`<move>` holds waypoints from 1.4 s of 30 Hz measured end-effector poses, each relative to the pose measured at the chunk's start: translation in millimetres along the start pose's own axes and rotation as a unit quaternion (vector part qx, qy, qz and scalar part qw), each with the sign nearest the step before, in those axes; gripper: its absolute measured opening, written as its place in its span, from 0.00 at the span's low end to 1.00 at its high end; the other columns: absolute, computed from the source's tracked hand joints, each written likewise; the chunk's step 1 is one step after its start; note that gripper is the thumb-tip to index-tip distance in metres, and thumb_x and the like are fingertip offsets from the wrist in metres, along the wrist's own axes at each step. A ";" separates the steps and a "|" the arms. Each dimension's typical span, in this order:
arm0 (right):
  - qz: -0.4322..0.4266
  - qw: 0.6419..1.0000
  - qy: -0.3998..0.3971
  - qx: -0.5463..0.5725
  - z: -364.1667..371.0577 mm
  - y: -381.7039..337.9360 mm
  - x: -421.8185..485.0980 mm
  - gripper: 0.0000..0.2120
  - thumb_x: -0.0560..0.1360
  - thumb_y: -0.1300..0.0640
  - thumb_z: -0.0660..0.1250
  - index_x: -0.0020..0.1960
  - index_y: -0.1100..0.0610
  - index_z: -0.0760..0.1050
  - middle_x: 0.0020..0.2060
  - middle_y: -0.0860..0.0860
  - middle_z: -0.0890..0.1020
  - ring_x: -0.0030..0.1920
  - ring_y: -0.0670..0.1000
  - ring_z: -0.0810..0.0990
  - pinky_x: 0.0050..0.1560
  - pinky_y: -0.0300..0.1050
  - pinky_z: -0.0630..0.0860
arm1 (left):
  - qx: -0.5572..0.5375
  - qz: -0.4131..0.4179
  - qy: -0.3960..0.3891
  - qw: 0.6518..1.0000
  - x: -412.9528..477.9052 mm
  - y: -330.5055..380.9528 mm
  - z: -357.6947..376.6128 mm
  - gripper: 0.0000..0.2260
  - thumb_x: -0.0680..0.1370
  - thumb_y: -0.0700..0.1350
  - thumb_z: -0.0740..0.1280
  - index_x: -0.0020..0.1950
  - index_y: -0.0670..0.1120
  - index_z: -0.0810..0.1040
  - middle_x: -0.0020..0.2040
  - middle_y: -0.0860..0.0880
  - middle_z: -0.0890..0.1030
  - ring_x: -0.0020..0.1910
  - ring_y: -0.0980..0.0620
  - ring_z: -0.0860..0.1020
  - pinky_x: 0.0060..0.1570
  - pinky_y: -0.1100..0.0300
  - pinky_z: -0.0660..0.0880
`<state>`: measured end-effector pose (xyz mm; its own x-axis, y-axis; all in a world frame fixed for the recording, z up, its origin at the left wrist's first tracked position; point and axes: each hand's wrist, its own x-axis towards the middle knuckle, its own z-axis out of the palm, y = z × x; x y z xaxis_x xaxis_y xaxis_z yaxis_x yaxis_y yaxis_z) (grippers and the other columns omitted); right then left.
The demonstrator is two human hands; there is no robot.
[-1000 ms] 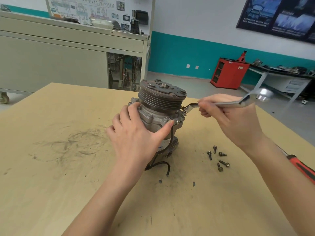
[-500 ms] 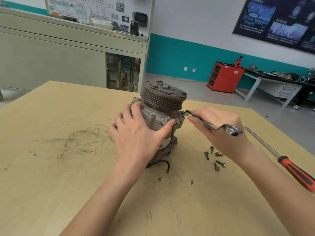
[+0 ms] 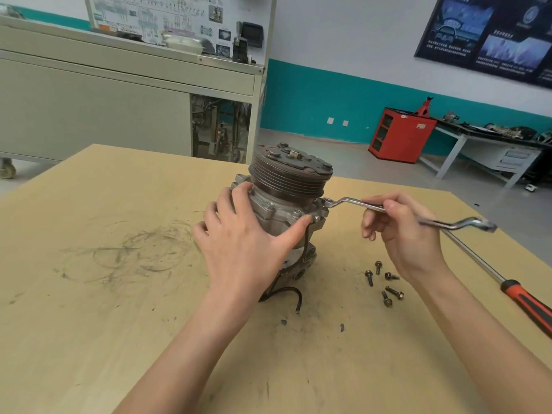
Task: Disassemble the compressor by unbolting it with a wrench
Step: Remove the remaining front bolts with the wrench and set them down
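Swung outward since the last frame, the wrench (image 3: pixel 346 201) now points right, its ring end at the compressor's right flange. On the left, the left hand (image 3: pixel 239 249) grips the compressor (image 3: pixel 286 180) — fingers and thumb curled round its body — upright mid-counter (image 3: pixel 89 324). The right hand (image 3: pixel 400 234) fingers pinch the wrench shaft. Five loose bolts (image 3: pixel 394 293) lie below it — a screwdriver (image 3: pixel 525 303) far right.

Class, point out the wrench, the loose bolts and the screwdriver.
wrench (image 3: pixel 354 201), head view, on its shaft near the ring end.
bolts (image 3: pixel 369 277), head view, on the leftmost bolt.
screwdriver (image 3: pixel 528 306), head view, on its red handle.
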<state>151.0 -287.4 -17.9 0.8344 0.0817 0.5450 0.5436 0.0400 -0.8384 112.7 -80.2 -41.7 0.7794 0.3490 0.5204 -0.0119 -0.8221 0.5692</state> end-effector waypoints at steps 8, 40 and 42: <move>0.239 0.889 -0.209 0.330 -9.2 39.9 68.9 0.08 0.61 0.58 0.74 0.36 0.62 0.81 0.22 0.55 0.75 0.21 0.51 0.73 0.22 0.35 0.70 | -0.001 -0.005 0.008 1.000 0.1 0.3 1.1 0.45 0.63 0.76 0.51 0.68 0.47 0.69 0.64 0.48 0.75 0.64 0.44 0.71 0.58 0.48 0.64; -0.292 0.863 -0.056 -0.408 25.0 -41.7 2.5 0.21 0.78 0.54 0.61 0.33 0.65 0.78 0.26 0.55 0.78 0.26 0.54 0.78 0.27 0.50 0.73 | -0.007 -0.005 0.015 1.000 -1.0 1.3 3.2 0.43 0.64 0.76 0.52 0.68 0.48 0.67 0.65 0.47 0.74 0.65 0.43 0.71 0.58 0.46 0.64; -0.308 0.855 -0.057 -0.413 25.7 -39.3 1.3 0.20 0.78 0.57 0.61 0.33 0.66 0.78 0.25 0.55 0.78 0.25 0.54 0.77 0.24 0.50 0.73 | -0.009 -0.005 0.016 1.000 -1.0 1.1 3.2 0.43 0.64 0.76 0.52 0.69 0.48 0.66 0.65 0.48 0.74 0.65 0.43 0.70 0.58 0.46 0.64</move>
<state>128.4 -263.2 15.5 0.3774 0.3970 0.8367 0.7951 -0.6021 -0.0729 113.9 -82.8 -43.6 0.7588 0.3725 0.5343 -0.0149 -0.8102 0.5860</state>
